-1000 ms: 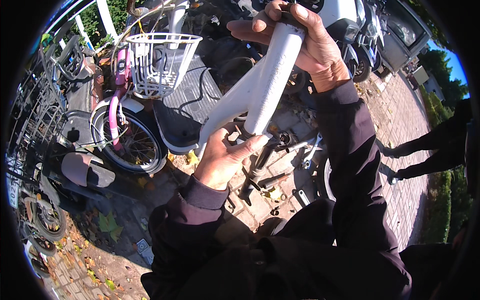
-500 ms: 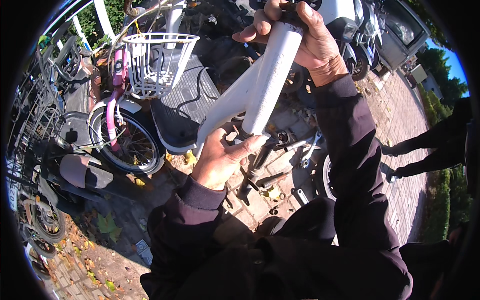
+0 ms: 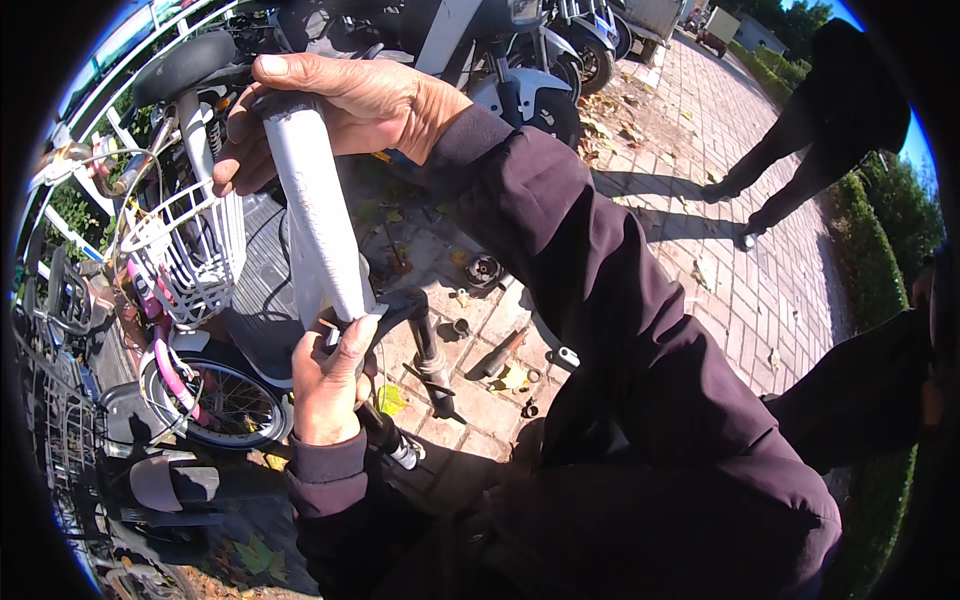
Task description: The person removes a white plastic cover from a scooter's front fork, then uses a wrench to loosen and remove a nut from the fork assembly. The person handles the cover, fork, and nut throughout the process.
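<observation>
A white bicycle-frame tube (image 3: pixel 320 220) stands angled in front of me, held at both ends. My right hand (image 3: pixel 350 110) is closed round its upper end, thumb over the dark rim, fingers behind it. My left hand (image 3: pixel 332 385) grips the lower end, thumb against the tube. Just beside the lower end is a black metal fork-like part (image 3: pixel 430 360); how it joins the tube, if it does, is hidden. On the paving beyond lie a round sprocket-like part (image 3: pixel 483 270), a short metal tube (image 3: pixel 505 355) and several small dark fittings (image 3: pixel 530 408).
A pink bicycle (image 3: pixel 180 385) with a white basket (image 3: pixel 190 270) stands at left among other bikes. Scooters (image 3: pixel 530 95) line the top. At upper right a person in dark clothes (image 3: pixel 840 90) stands on brick paving; another dark-clothed figure (image 3: pixel 850 385) is at the right edge.
My right hand and the tube's upper end have swung left, my left hand slightly down and left. The view has shifted, showing more of the standing person and the paving.
</observation>
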### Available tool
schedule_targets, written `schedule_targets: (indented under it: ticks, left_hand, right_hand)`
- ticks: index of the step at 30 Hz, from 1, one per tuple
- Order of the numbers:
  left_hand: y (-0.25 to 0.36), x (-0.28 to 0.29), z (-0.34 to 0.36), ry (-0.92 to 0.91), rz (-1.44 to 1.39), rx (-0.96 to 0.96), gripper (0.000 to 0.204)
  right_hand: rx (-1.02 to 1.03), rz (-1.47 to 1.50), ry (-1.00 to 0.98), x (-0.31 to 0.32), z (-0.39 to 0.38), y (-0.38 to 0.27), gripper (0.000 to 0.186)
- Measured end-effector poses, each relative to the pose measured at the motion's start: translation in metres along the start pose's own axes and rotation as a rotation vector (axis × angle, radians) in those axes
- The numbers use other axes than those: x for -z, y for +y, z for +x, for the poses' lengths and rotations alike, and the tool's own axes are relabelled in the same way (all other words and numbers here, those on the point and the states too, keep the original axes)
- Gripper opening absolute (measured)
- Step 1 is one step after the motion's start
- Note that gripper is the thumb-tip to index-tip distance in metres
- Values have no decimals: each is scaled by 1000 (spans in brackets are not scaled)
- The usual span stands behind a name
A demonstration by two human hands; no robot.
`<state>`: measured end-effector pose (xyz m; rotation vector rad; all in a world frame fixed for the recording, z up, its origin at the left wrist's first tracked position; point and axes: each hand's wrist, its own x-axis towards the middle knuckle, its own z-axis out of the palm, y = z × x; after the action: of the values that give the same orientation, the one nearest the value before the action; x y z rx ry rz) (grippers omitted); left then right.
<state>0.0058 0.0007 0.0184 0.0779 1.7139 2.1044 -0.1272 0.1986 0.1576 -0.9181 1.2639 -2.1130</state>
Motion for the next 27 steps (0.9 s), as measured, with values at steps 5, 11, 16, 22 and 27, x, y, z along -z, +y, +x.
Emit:
schedule_targets:
  ticks: [5, 11, 16, 22, 27]
  left_hand:
    - [-9, 0, 2, 15, -79, -71, 47]
    - [-11, 0, 2, 79, -124, -81, 55]
    - [-7, -1, 1, 94, -14, -15, 51]
    - [-9, 4, 3, -51, -122, -59, 48]
    - [-8, 3, 0, 6, -135, 8, 46]
  right_hand:
    - [240, -554, 616, -32, -6, 17, 45]
    - [258, -690, 641, -35, -11, 13, 49]
    - [77, 76, 181, -2, 1, 5, 51]
    - [359, -787, 625, -25, -15, 27, 76]
    - [52, -176, 465, -25, -24, -3, 90]
